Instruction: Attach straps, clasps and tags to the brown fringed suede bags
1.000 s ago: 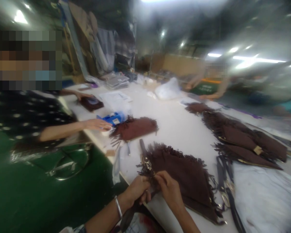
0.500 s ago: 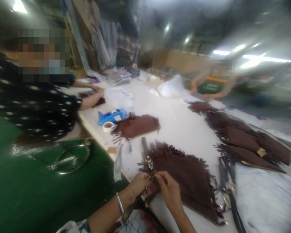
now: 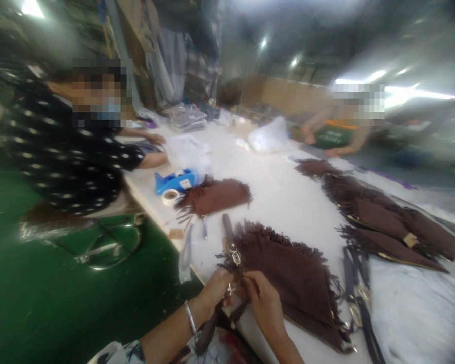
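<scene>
A brown fringed suede bag (image 3: 291, 275) lies on the white table (image 3: 284, 202) in front of me. My left hand (image 3: 214, 293) and my right hand (image 3: 263, 301) meet at the bag's near corner, both pinched on a small metal clasp (image 3: 230, 289) of its dark strap (image 3: 216, 323). The strap hangs off the table edge below my hands. A second metal buckle (image 3: 234, 255) sits on the bag just above my fingers.
Another fringed bag (image 3: 214, 196) lies further left beside a blue tape dispenser (image 3: 174, 180) and a tape roll (image 3: 170, 196). More brown bags (image 3: 387, 222) and straps (image 3: 354, 290) lie at right. A seated person in a dotted top (image 3: 72, 151) works at left; another person (image 3: 337, 134) sits far across.
The person at left has drawn the arm back from the tape dispenser and sat more upright. My hands stay at the bag's corner, shifted slightly lower onto the clasp.
</scene>
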### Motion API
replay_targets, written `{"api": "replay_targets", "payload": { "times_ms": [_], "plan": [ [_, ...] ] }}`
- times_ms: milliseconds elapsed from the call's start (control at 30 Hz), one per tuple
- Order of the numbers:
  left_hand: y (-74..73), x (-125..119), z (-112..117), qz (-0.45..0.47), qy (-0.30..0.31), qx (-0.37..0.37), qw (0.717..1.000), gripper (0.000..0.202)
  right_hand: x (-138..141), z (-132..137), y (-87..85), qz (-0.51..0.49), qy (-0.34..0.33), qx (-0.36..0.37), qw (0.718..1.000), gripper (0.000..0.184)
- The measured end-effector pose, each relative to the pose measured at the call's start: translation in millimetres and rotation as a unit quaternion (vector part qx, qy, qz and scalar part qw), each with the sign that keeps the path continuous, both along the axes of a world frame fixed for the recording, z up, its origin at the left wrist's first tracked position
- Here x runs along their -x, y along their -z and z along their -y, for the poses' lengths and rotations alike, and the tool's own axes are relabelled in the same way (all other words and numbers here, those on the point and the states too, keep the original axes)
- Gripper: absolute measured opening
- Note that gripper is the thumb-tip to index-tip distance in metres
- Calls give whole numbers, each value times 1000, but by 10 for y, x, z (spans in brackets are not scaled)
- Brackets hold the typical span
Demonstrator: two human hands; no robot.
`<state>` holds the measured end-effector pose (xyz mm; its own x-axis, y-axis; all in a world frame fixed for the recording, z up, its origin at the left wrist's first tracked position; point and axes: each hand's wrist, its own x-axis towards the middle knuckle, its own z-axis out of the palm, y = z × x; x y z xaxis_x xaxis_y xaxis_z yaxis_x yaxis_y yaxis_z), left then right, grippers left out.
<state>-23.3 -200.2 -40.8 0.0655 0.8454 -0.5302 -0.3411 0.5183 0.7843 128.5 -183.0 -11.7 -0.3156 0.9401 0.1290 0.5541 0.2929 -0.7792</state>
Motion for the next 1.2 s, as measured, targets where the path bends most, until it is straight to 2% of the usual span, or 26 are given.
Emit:
{"api": "replay_targets", "payload": {
  "times_ms": [167, 333, 500, 600, 733, 867, 1200],
  "plan": [
    [-89, -5, -46, 4, 25, 12, 1000, 18, -10, -16, -30, 4, -10, 6, 1000, 21],
    [-175, 22, -123, 43, 6, 94, 995, 14, -24, -22, -32, 5, -16, 2, 1000, 21],
    [-191, 55, -177, 82, 35, 129, 988, 22, -25, -23, -42, 7, -17, -1, 1000, 20],
    [-194, 75, -177, 104, 64, 122, 985, 28, -26, -21, -46, 2, -13, -5, 1000, 20],
    [-163, 67, -156, 82, 82, 68, 991, 31, -40, -12, -38, -3, -3, -13, 1000, 20],
    [-141, 15, -148, 60, 73, 45, 995, 32, -54, 0, -19, -4, -7, -12, 1000, 22],
    [-139, -89, -173, 1, 46, 52, 998, 21, -47, 19, 1, 23, 1, 5, 1000, 24]
  ]
}}
